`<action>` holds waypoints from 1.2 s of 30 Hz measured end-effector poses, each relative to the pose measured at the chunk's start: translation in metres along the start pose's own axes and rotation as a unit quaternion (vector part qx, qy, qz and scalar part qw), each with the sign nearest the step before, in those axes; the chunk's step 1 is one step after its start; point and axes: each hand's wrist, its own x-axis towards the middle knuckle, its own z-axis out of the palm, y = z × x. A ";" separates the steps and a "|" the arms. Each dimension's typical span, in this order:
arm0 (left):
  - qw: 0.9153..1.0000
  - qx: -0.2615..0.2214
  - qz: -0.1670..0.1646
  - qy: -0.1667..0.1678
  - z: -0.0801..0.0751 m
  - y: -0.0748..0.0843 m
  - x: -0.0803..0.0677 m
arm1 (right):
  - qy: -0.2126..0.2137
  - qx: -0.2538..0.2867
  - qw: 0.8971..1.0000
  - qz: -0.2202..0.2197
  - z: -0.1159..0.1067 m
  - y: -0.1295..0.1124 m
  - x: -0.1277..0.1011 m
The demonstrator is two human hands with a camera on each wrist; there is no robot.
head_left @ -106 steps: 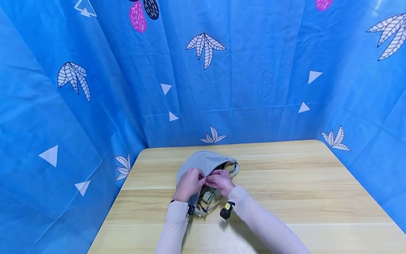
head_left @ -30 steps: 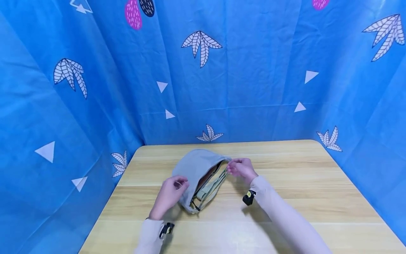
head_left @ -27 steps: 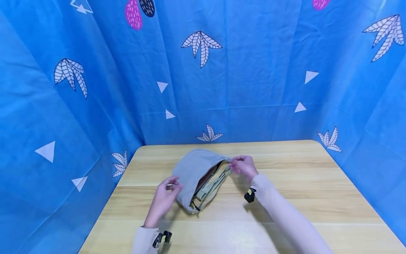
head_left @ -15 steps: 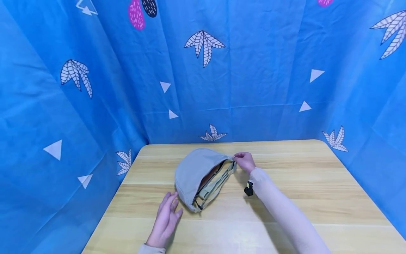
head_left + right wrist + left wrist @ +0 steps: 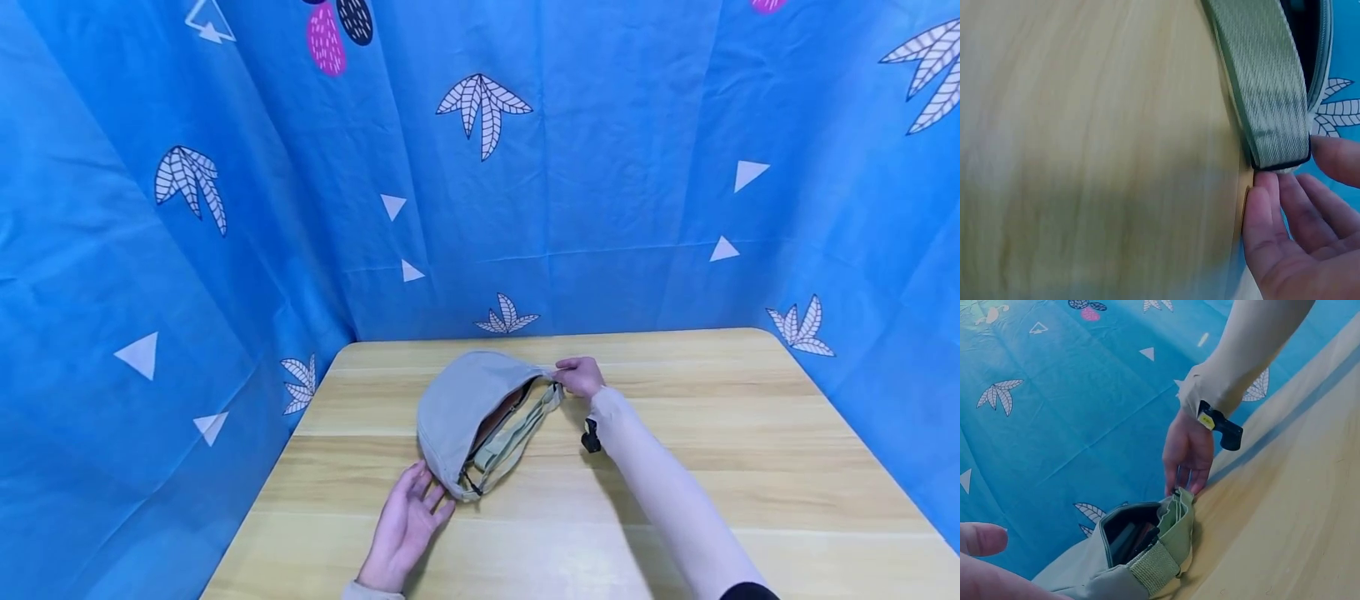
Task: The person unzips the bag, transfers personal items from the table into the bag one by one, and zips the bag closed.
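Note:
A grey-green half-moon crossbody bag (image 5: 465,408) lies on the table, its zipped mouth open towards the lower right. Inside, a brownish lining or content shows dimly. Its webbing strap (image 5: 513,442) is bunched alongside the mouth. My right hand (image 5: 581,379) pinches the bag's far right end; in the right wrist view, thumb and fingers (image 5: 1272,237) meet round the end by the strap's black buckle (image 5: 1282,165). My left hand (image 5: 405,525), palm up with fingers spread, touches or nearly touches the bag's lower left edge; contact is hard to tell.
The bag rests on a light wooden table (image 5: 712,450). Blue patterned curtains (image 5: 615,167) hang behind the table and along both sides. A black wrist device (image 5: 591,435) hangs under the right wrist.
Both hands have left the middle of the bag's mouth, which now gapes. The right hand has gone to the bag's right end; the left has moved down-left and spread its fingers.

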 end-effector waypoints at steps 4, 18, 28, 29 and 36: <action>1.000 0.000 -0.001 0.012 0.000 -0.001 0.002 | 0.013 -0.020 1.000 -0.008 0.002 0.000 0.003; 1.000 0.026 -0.001 -0.012 -0.008 0.003 0.009 | 0.029 -0.064 0.997 -0.014 -0.006 0.003 -0.007; 0.998 0.053 -0.005 -0.012 -0.012 0.009 0.021 | 0.009 -0.091 0.995 -0.029 -0.020 0.010 -0.021; 0.998 0.055 -0.004 -0.011 -0.012 0.010 0.023 | 0.007 -0.094 0.995 -0.033 -0.022 0.011 -0.023; 0.998 0.066 -0.008 -0.004 -0.011 0.015 0.037 | -0.008 -0.096 0.995 -0.033 -0.035 0.014 -0.039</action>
